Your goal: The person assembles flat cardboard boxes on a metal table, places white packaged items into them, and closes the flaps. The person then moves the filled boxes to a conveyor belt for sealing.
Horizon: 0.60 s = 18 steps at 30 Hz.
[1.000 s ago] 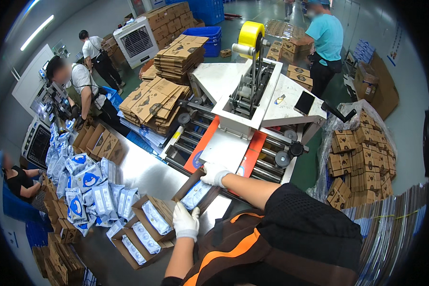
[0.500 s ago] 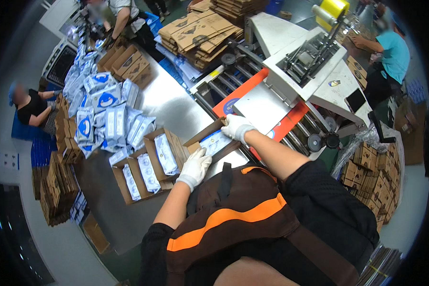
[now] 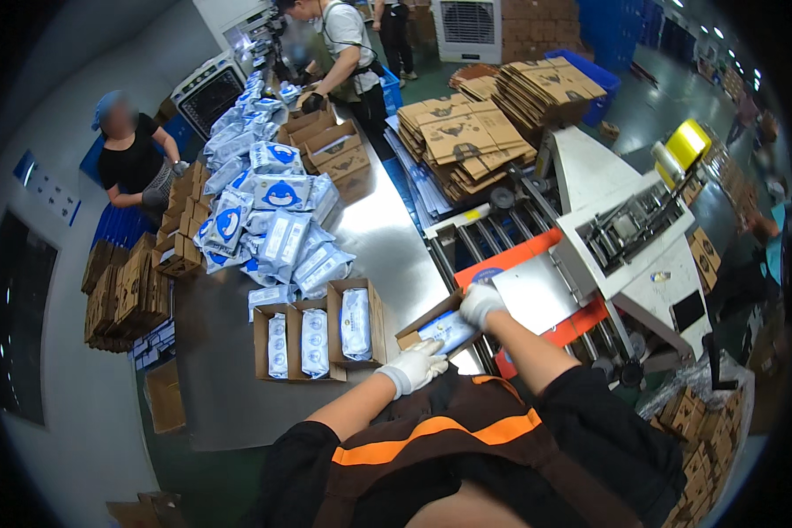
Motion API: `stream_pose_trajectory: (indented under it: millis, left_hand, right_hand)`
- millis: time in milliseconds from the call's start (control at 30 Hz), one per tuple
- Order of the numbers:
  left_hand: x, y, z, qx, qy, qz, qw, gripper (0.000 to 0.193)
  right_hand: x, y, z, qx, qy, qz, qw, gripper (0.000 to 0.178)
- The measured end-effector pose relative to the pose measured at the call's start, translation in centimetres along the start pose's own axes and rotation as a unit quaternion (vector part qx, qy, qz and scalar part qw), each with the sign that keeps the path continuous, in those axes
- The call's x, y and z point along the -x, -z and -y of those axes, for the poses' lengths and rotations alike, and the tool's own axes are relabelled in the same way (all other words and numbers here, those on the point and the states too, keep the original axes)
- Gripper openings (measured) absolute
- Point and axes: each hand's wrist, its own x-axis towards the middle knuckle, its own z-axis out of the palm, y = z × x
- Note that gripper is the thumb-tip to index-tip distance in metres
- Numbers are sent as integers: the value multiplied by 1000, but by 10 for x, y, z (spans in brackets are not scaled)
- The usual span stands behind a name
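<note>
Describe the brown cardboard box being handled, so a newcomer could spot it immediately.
Find the white metal machine with the yellow roll. Left of its flat silver plate is the open brown cardboard box, holding a blue-and-white pack. Unlike the three open brown boxes farther left, it has the white-gloved left hand and right hand on it.

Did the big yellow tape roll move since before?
No. The yellow tape roll still sits in the same place atop the white machine; they shifted together in the picture because the camera turned.
</note>
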Motion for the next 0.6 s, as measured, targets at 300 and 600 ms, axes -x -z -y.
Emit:
stream_pose_trajectory:
  millis: [300, 600]
  left_hand:
    - [5, 26, -26, 209, 351, -340, 847, 52]
    - [-34, 43, 15, 183, 481, -280, 810, 78]
  right_hand:
    - [4, 26, 29, -100, 48, 220, 969, 52]
    - [-9, 28, 60, 54, 56, 8, 997, 26]
